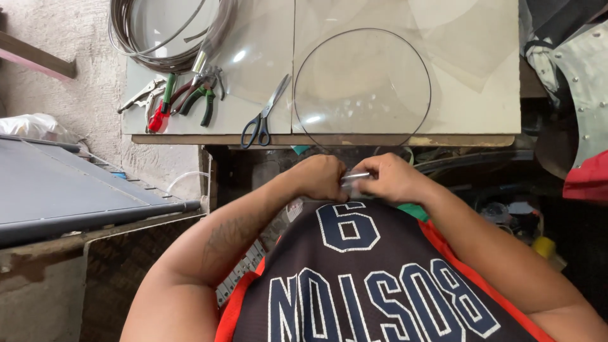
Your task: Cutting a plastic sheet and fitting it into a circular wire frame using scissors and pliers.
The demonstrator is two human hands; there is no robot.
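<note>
Head view looked down over the person's chest, where both hands met just below the near edge of the surface (462, 95). The left hand (320, 177) was clenched into a fist at one end of a small silvery strip (354, 177), and the right hand (389, 178) pinched the other end, fingers curled tight around it. The strip sat between the two hands, held off the surface and close against the dark jersey (373, 278).

Up on the surface, a clear round disc (362, 85) with a dark rim lay straight beyond the hands, near the edge. Scissors (265, 114) with black handles rested just beside the disc, toward the left hand's side, blades pointing away. Further that way lay pliers (199, 98) with green and red grips, and past them, at the far corner, a coil of metal band (161, 35). More clear sheet (462, 38) lay behind the disc. A grey panel (69, 187) stood well apart from the surface, beyond the left arm.
</note>
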